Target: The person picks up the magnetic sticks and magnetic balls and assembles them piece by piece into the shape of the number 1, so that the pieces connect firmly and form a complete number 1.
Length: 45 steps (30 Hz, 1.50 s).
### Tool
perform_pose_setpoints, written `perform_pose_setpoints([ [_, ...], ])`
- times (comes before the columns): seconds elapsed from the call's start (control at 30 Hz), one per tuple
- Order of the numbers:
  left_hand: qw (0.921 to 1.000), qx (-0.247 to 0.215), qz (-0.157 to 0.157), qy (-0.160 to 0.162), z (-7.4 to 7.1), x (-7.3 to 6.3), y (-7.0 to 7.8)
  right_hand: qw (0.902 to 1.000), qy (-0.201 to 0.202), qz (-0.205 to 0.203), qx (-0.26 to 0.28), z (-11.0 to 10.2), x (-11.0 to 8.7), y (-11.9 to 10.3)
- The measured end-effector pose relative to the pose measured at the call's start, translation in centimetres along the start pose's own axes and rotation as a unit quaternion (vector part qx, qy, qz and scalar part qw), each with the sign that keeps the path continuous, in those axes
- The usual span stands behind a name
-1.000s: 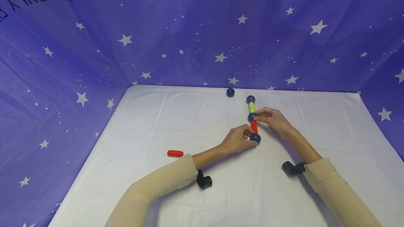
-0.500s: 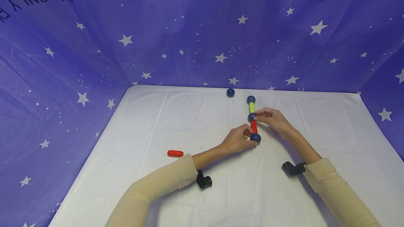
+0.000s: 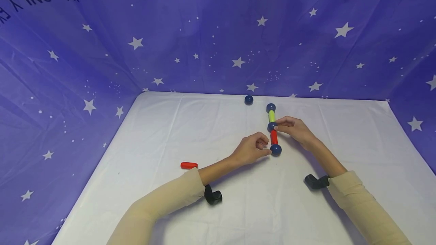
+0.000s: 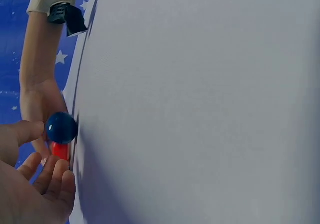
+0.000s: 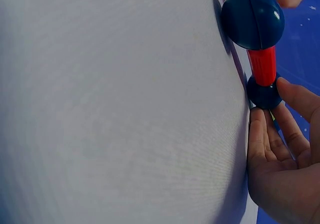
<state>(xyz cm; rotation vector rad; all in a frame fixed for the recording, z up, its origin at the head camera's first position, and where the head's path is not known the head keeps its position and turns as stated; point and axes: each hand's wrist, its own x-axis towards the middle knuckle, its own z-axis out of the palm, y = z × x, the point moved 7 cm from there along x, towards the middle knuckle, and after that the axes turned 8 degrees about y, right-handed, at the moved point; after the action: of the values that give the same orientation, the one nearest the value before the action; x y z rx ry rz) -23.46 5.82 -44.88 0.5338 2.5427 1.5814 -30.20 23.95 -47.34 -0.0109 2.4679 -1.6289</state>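
A chain of blue balls and short sticks lies on the white table. From back to front it runs far ball [image 3: 270, 107], yellow-green stick [image 3: 271, 116], middle ball [image 3: 271, 126], red stick [image 3: 274, 137] and near ball [image 3: 276, 149]. My right hand [image 3: 295, 131] pinches the middle ball between thumb and fingers, as the right wrist view also shows. Beside the near ball is my left hand [image 3: 251, 149], its fingers parted and relaxed. Its thumb tip is at the ball's left side; whether they touch I cannot tell.
A loose blue ball [image 3: 249, 100] sits at the table's back edge, left of the chain. Another red stick [image 3: 189, 165] lies by the left sleeve. Black wrist cameras [image 3: 213, 195] hang under both cuffs. Purple star-patterned cloth [image 3: 218, 41] rises behind the white table [image 3: 153, 131].
My left hand has let go of the near ball and drawn back slightly to the left, its fingers spreading. The right hand and the chain have stayed in place.
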Motion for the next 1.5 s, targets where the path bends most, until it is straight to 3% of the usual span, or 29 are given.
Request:
perform_pose_setpoints([
  [0.4,0.9991,-0.027,-0.012,0.032,-4.4,-2.0,-0.5,0.9998,0.008,0.011,-0.011,-0.1,0.3,0.3],
  [0.8,0.9971,-0.038,-0.032,0.058,-10.2,-5.2,-2.7,0.9999,-0.001,0.012,-0.005,0.1,0.2,0.1],
  [1.1,0.9965,-0.006,-0.035,0.076,-14.3,-7.6,-4.5,0.9999,0.001,0.010,-0.006,0.0,0.0,0.2],
  [1.5,0.9965,0.030,-0.044,0.065,-17.6,-10.9,-7.1,0.9999,0.003,0.012,-0.008,0.1,0.0,0.1],
])
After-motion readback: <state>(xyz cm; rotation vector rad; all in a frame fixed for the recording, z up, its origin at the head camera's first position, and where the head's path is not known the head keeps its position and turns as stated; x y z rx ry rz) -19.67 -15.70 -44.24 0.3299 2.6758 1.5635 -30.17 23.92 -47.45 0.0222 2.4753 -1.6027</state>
